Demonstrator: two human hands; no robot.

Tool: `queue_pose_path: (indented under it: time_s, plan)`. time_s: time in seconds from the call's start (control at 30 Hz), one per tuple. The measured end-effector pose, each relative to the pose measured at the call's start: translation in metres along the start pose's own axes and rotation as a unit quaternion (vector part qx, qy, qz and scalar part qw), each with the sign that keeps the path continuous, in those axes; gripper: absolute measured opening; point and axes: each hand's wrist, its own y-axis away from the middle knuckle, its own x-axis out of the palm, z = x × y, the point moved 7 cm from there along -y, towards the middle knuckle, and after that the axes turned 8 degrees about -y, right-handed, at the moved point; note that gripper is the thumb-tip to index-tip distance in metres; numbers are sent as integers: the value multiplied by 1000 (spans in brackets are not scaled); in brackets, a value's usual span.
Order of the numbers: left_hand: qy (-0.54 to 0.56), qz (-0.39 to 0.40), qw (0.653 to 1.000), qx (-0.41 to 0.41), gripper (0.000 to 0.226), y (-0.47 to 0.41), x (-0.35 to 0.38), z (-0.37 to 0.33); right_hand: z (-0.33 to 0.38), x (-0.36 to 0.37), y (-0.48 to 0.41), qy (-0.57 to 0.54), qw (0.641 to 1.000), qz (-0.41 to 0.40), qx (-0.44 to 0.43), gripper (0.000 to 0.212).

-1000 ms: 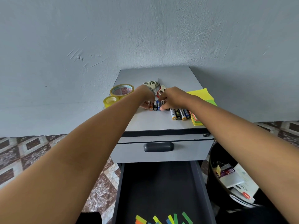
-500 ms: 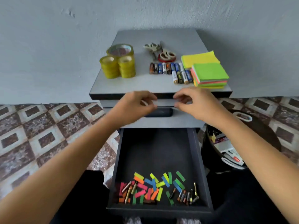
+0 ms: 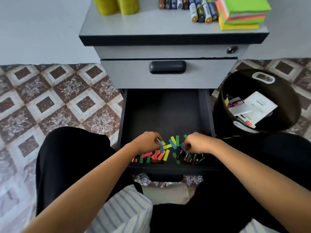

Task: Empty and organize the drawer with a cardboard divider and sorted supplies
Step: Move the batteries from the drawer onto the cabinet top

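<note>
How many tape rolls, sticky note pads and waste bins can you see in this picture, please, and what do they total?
Tape rolls: 2 (both cut off by the top edge)
Sticky note pads: 2 (one stacked on the other)
Waste bin: 1
Total: 5

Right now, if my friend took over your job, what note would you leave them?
Left hand: fingers pinch one of the coloured strips.
Right hand: fingers curled among them, grip unclear.
Done: tape rolls, batteries and sticky notes sit on the cabinet top.
Left: strips and small dark cylinders lie at the open drawer's front; take them out. No cardboard divider in view.
</note>
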Motion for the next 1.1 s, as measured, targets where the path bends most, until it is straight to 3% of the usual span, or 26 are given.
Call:
queue_pose_path:
  time_s: [0.17,0.33,0.6,0.83,1.1]
  plan:
    - [8,2,1000,-11,37,-7,10,5,-24,25,-21,114,992,35,32,28]
    - [7,6,1000,-15,36,-11,16,11,-29,34,-30,205,978,17,-10,26]
    - [22,-5,999,-27,34,-14,15,17,-39,30,-31,145,989,12,11,20]
    - [34,0,999,-26,37,-16,16,21,-43,32,-23,266,961,64,42,22]
    - [37,-14,999,-38,34,-14,10,30,-47,41,-29,316,947,49,9,31]
